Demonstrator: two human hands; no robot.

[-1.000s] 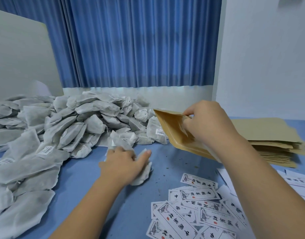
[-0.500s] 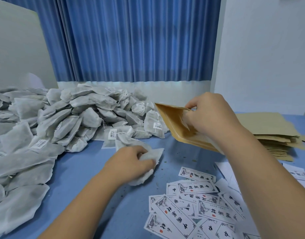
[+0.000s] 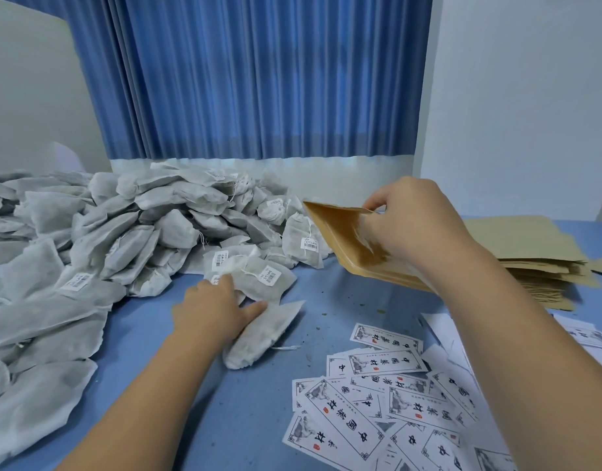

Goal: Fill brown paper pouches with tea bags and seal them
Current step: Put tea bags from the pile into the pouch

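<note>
right hand point(image 3: 418, 229) pinches the brown pouch point(image 3: 340, 236) while left hand point(image 3: 211, 311) grips a tea bag point(image 3: 262, 334).

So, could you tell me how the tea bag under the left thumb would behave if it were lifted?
Probably floppy: the tea bag looks like thin, creased fabric lying slack on the table. Likely light for its size, as similar bags heap loosely in the pile. Its loose string might snag.

The tea-bag heap point(image 3: 89, 239) is cut off at the left edge, the printed labels point(image 3: 377, 419) at the bottom edge. The pouch stack point(image 3: 530, 243) is partly hidden behind the right hand point(image 3: 415, 226) and its forearm. Of the left hand point(image 3: 211, 311), the fingertips are hidden in that heap.
</note>
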